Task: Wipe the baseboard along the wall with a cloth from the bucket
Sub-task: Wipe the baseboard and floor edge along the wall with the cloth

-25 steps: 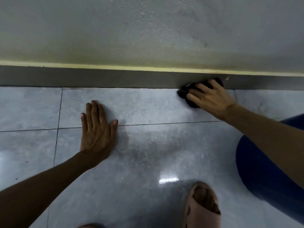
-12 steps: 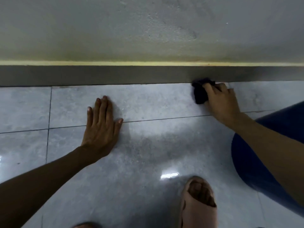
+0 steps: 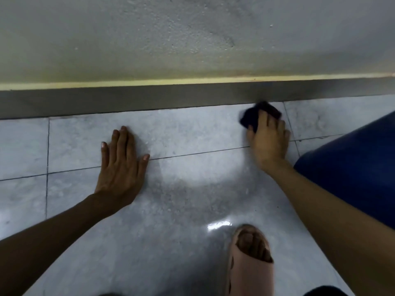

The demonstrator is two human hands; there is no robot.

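Note:
A grey baseboard runs across the view at the foot of a rough pale wall, with a yellow strip along its top. My right hand grips a dark cloth and holds it on the floor right at the baseboard's lower edge, right of centre. The hand and cloth are blurred. My left hand lies flat on the grey floor tile, fingers spread and pointing at the wall, holding nothing. No bucket is in view.
Glossy grey floor tiles with dark grout lines fill the lower view. My foot in a pink sandal is at the bottom centre. A knee in blue cloth is at the right.
My right hand has slid the cloth a little rightward along the baseboard and turned so its fingers point at the wall. The left hand has stayed planted on the tile.

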